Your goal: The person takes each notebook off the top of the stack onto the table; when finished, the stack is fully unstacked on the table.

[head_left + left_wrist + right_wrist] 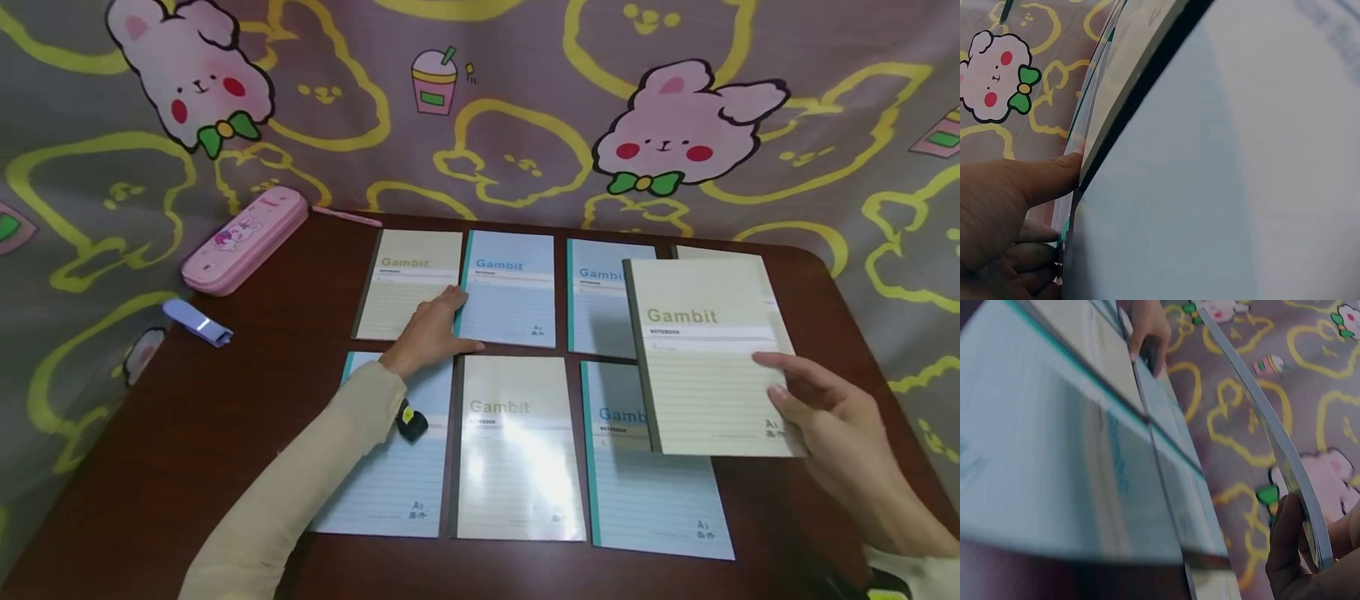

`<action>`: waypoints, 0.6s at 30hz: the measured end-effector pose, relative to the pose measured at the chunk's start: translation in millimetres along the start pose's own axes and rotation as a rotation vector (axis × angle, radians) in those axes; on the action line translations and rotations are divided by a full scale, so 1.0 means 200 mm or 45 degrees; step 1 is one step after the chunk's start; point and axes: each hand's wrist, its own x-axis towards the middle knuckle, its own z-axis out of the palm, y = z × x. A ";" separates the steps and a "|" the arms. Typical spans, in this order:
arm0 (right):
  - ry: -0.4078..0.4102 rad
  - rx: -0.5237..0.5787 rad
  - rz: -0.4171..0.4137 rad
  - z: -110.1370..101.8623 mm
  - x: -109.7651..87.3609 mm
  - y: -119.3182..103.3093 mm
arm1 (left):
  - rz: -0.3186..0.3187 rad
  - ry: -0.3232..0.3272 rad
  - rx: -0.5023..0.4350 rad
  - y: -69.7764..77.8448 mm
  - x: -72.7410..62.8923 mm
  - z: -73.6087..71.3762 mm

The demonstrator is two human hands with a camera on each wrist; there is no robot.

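My right hand point(843, 421) pinches the right edge of a cream Gambit notebook point(716, 387) and holds it raised above the table. In the right wrist view, this notebook point(1266, 415) appears edge-on between thumb and fingers. It overlaps a blue notebook point(652, 500) in the front row and others behind it. My left hand point(429, 329) lies across the gap between rows, fingertips at the left edge of a blue notebook point(510, 292) in the back row and the thumb by its lower corner. The left wrist view shows the left thumb point(1054, 178) extended against notebook edges.
Other notebooks lie in two rows, including a cream one point(517, 467) at front centre and a cream one point(412, 287) at back left. A pink pencil case point(246, 242), a pink pen point(347, 217) and a lilac clip-like object point(198, 322) lie left. A patterned curtain point(510, 158) borders the table.
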 end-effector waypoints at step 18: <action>0.152 -0.064 -0.252 -0.49 -0.25 0.41 | -0.003 -0.025 0.061 0.02 0.01 -0.01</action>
